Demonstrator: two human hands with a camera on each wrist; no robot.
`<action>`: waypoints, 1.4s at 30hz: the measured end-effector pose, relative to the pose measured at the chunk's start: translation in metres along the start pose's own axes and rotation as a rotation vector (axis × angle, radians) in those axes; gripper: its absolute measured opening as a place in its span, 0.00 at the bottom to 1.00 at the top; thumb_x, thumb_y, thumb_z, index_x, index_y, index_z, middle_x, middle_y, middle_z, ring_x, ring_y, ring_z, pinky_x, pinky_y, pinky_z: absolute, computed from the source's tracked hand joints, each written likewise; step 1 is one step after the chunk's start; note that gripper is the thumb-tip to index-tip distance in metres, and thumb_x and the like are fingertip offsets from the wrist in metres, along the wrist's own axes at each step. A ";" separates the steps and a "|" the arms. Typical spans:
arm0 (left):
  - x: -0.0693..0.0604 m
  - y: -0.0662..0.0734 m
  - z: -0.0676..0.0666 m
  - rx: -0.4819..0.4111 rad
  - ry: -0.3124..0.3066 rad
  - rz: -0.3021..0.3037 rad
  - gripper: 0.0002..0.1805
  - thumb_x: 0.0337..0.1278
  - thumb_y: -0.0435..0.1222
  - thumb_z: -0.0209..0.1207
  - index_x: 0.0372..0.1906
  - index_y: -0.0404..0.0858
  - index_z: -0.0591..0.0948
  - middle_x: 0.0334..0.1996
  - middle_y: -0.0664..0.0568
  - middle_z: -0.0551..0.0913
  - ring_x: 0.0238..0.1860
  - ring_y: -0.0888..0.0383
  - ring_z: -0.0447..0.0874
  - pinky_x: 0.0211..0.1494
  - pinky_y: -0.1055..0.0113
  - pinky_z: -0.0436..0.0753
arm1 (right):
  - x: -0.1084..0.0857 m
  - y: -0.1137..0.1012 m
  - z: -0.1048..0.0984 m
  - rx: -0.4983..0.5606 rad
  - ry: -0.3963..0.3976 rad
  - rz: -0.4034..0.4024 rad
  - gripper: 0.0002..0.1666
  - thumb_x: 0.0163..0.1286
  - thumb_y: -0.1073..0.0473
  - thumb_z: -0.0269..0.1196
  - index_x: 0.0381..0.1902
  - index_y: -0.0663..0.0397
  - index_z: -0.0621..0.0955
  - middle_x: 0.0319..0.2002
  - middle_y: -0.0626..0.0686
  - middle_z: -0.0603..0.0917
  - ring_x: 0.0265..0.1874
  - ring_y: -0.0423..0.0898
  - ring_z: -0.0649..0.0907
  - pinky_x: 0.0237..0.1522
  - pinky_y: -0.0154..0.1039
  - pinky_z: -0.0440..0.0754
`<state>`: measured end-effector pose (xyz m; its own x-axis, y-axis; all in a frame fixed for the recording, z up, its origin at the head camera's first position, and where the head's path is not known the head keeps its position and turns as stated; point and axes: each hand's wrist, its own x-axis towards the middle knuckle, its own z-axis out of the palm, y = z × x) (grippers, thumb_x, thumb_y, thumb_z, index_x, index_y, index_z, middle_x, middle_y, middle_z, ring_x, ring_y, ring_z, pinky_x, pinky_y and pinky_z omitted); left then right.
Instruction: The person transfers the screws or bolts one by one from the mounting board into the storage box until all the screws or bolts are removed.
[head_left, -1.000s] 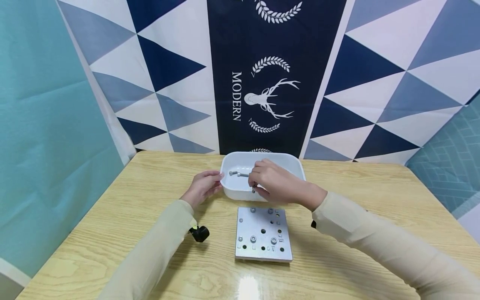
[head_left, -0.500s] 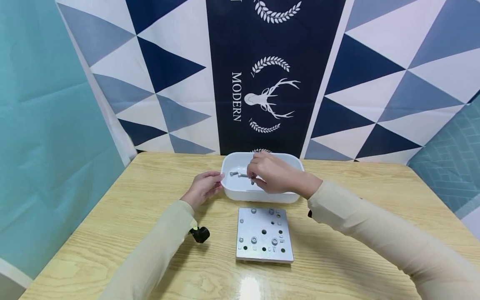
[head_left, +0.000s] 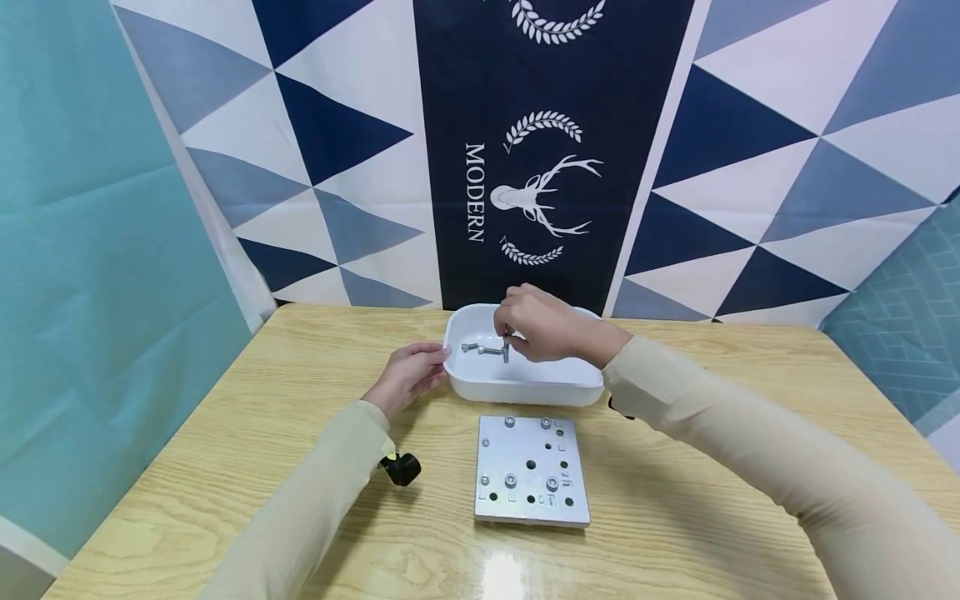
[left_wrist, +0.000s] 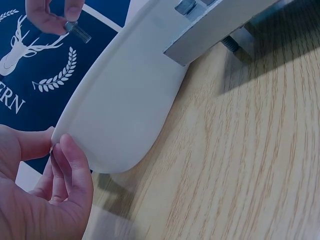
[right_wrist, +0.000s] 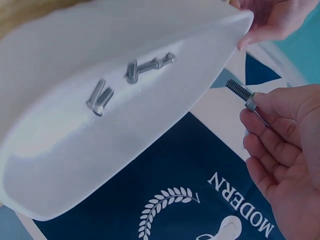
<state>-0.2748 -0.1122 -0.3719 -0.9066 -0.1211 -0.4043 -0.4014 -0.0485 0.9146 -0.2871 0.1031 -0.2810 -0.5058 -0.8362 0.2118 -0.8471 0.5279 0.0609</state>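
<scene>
A white plastic bin point(head_left: 525, 393) stands at the back of the table. My left hand point(head_left: 407, 377) pinches its left rim between thumb and fingers. Over the bin, my right hand point(head_left: 543, 323) pinches a socket head screw point(right_wrist: 240, 91) by its head. In the left wrist view the screw's threaded end hangs down, apart from the bin. Several loose screws point(right_wrist: 95, 100) lie on the bin's floor in the right wrist view. In front of the bin is a silver metal plate point(head_left: 506, 457), with several screws seated in it and several bare holes.
The plate sits raised off the wooden table point(head_left: 300, 367); a screw end point(left_wrist: 231, 44) sticks out beneath it. A black wrist camera point(head_left: 402, 469) juts from the left sleeve. A patterned cloth point(head_left: 360, 167) hangs right behind the bin.
My right hand has moved from the bin's front rim to farther back over the bin, with the screw between its fingers. The left hand stays on the rim.
</scene>
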 end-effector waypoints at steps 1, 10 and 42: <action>0.000 0.000 0.000 0.000 -0.002 -0.001 0.18 0.62 0.36 0.61 0.56 0.40 0.78 0.46 0.46 0.80 0.34 0.63 0.79 0.39 0.75 0.83 | 0.002 0.002 0.000 0.001 -0.011 0.010 0.06 0.56 0.67 0.67 0.32 0.52 0.85 0.32 0.48 0.87 0.34 0.44 0.77 0.41 0.37 0.74; -0.001 0.000 0.001 -0.011 0.003 0.003 0.18 0.61 0.36 0.62 0.55 0.39 0.78 0.43 0.47 0.81 0.30 0.64 0.78 0.35 0.77 0.82 | 0.015 0.016 0.001 0.021 -0.058 0.039 0.06 0.56 0.67 0.68 0.33 0.53 0.86 0.33 0.50 0.88 0.35 0.45 0.78 0.43 0.40 0.75; -0.002 0.001 0.000 -0.038 -0.017 0.004 0.17 0.61 0.35 0.61 0.55 0.37 0.78 0.35 0.50 0.80 0.26 0.65 0.77 0.32 0.78 0.81 | 0.001 0.007 0.010 0.017 -0.082 0.044 0.11 0.58 0.64 0.68 0.40 0.49 0.84 0.40 0.49 0.86 0.42 0.46 0.80 0.50 0.41 0.79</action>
<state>-0.2731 -0.1118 -0.3698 -0.9103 -0.1042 -0.4006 -0.3931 -0.0858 0.9155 -0.2948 0.1042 -0.2902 -0.5533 -0.8223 0.1330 -0.8263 0.5620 0.0367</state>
